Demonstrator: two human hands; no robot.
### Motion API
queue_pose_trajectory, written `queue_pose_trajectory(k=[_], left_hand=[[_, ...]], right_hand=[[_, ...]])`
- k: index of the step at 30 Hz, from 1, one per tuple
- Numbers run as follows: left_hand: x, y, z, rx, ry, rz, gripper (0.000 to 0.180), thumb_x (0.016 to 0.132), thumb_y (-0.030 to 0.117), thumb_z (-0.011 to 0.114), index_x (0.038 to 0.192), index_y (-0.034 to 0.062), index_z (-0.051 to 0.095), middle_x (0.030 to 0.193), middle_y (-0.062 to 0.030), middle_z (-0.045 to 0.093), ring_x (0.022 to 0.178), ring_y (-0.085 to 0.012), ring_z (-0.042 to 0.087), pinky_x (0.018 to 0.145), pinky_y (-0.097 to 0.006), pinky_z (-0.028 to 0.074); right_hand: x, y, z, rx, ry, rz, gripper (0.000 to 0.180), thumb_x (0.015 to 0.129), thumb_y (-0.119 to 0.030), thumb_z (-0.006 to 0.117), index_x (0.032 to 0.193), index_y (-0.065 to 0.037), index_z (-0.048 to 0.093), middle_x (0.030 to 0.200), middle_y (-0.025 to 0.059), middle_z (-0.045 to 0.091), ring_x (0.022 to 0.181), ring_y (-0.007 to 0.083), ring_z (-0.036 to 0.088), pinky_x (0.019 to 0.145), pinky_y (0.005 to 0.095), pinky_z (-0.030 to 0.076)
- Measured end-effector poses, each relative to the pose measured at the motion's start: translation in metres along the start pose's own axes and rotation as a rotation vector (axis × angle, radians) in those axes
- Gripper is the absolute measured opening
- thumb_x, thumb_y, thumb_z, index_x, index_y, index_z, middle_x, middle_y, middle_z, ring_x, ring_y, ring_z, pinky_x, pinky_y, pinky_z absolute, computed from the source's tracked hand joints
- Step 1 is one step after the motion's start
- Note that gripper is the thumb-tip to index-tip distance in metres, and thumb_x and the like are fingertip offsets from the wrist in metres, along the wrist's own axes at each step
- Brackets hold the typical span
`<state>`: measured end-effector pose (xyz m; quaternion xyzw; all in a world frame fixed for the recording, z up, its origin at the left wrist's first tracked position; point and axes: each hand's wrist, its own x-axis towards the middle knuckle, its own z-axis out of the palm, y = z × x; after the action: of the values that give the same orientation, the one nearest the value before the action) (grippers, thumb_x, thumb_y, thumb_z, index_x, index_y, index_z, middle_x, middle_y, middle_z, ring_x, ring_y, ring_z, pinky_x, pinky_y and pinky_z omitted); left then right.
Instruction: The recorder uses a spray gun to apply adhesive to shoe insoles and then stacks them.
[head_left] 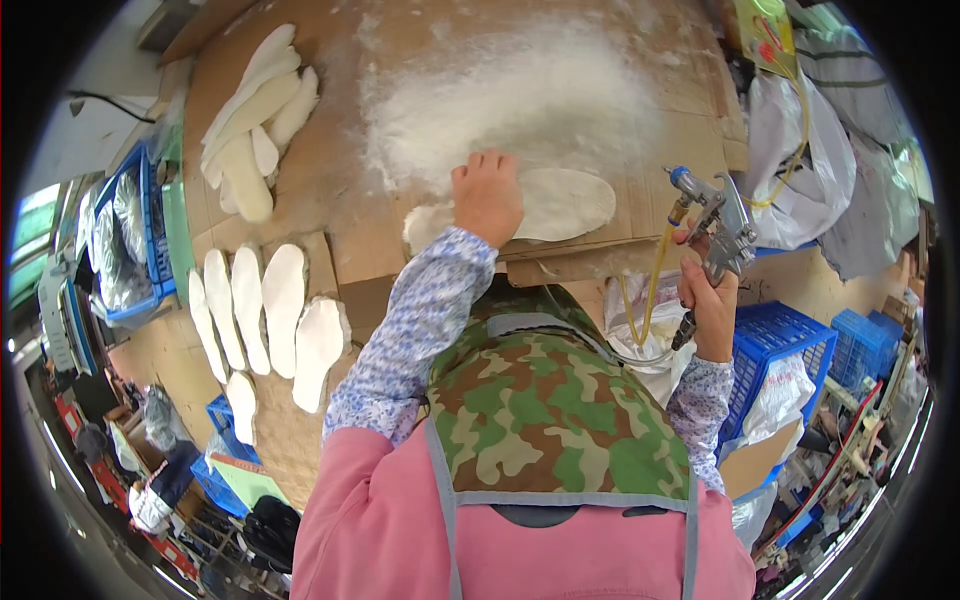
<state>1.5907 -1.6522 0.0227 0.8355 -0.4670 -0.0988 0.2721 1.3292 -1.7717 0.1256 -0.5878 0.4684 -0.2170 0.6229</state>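
A cream insole point(566, 204) lies crosswise near the front edge of a cardboard-covered table. My left hand point(487, 197) is on its middle with the fingers bent and pressed together, gripping it; the fingertips are partly hidden. Off to the right, above the table's front edge, my right hand point(708, 300) is wrapped round the handle of a metal spray gun point(722, 225). A yellow hose point(655, 285) hangs down beside the gun.
White spray residue point(520, 100) coats the cardboard point(330, 220) beyond the insole. A pile of insoles point(258, 120) lies at the far left; several more point(285, 310) are spread nearer. Blue crates point(775, 350) stand right, with a plastic bag point(800, 160) behind.
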Motion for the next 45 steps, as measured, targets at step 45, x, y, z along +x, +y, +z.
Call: queue_pose_trajectory(k=[45], left_hand=[[-0.064, -0.006, 0.005, 0.149, 0.026, -0.089, 0.071, 0.08, 0.013, 0.063, 0.144, 0.0116, 0.032, 0.146, -0.0135, 0.029, 0.134, -0.0344, 0.028, 0.108, -0.054, 0.021]], right_hand=[[0.038, -0.024, 0.048, -0.493, -0.402, -0.227, 0.02, 0.086, -0.004, 0.059, 0.105, 0.0, 0.053, 0.083, 0.0081, 0.059, 0.074, 0.0167, 0.053, 0.071, 0.0296, 0.045]])
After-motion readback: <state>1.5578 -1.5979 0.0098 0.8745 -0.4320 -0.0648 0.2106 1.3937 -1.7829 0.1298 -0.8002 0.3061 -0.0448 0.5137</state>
